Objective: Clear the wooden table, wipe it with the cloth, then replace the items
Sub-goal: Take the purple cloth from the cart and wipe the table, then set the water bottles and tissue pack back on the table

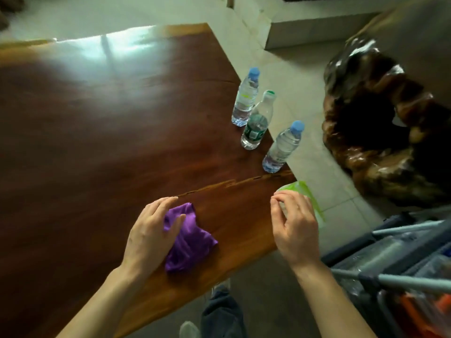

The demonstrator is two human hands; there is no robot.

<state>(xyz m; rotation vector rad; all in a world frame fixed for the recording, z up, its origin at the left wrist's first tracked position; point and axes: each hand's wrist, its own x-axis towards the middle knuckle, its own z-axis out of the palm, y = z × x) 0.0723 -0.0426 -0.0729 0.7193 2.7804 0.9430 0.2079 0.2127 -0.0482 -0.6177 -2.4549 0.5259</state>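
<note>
left hand flat on purple cloth, bench
cloth's long axis runs upper left to lower right; right hand fingers curled, grasping nothing.

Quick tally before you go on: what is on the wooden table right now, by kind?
Blue-capped water bottles: 2
Green-capped water bottle: 1
Purple cloth: 1, under the left hand
Green-and-white packet: 1, at the table edge behind the right hand
Total: 5
</note>
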